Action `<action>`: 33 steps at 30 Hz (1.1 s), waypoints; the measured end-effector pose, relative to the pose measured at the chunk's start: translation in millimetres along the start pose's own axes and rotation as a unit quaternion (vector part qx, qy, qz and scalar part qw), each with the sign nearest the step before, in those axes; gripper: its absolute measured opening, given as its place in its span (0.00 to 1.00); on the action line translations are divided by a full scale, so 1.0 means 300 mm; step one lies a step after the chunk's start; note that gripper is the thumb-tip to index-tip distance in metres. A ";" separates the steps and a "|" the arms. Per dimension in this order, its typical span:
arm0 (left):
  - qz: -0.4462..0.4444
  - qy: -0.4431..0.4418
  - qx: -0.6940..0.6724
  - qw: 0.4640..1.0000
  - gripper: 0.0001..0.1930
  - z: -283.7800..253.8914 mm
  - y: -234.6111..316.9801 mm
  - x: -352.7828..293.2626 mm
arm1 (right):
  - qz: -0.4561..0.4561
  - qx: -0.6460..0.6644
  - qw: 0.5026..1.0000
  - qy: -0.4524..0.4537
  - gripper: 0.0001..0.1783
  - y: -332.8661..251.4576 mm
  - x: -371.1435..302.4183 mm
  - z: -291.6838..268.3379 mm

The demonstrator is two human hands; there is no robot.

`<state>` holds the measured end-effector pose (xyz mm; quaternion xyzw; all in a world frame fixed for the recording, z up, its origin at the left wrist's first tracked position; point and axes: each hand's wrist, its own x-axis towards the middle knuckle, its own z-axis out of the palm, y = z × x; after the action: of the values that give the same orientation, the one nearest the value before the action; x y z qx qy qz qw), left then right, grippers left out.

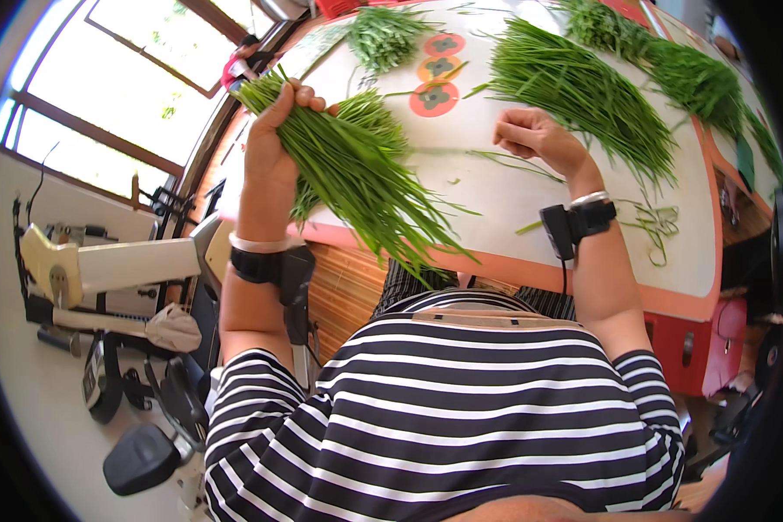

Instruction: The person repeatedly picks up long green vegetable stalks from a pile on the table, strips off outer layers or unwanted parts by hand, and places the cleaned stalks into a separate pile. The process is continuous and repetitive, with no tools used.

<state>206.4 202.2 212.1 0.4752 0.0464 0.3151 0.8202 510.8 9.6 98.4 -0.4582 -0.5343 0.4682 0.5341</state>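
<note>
My left hand (274,126) is closed around the stalk end of a thick bunch of green chives (352,178). Their leafy ends fan down to the right, across the near table edge. Over the table (461,204), my right hand (544,143) is curled with thumb and fingers drawn together, and no stalk shows sticking out of it. A few loose blades (518,163) lie just below that hand. Partly covered by the held bunch, another heap of chives (376,117) rests on the table. A large pile of chives (574,91) lies beyond my right hand.
At the far side sits another chive bundle (383,39); more greens (692,78) lie at the far right. Loose blades (657,230) are scattered near the right corner. Left of the table stands exercise equipment (135,265), beneath a window (117,83). A red cabinet (692,348) stands below the right corner.
</note>
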 end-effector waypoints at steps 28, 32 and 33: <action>-0.007 0.000 0.856 0.517 0.44 -0.378 -0.192 0.211 | 0.076 -0.119 0.990 0.001 0.04 0.071 0.040 0.038; -0.039 -0.011 0.839 0.542 0.48 -0.371 -0.170 0.217 | 0.086 -0.127 0.988 0.005 0.04 0.063 0.041 0.039; -0.048 -0.014 0.834 0.549 0.49 -0.366 -0.163 0.216 | 0.087 -0.126 0.988 0.006 0.05 0.062 0.040 0.039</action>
<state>239.9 303.8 127.1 0.9472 0.3002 0.0883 0.0702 498.8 24.1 81.8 -0.5698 -0.5436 0.4389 0.4326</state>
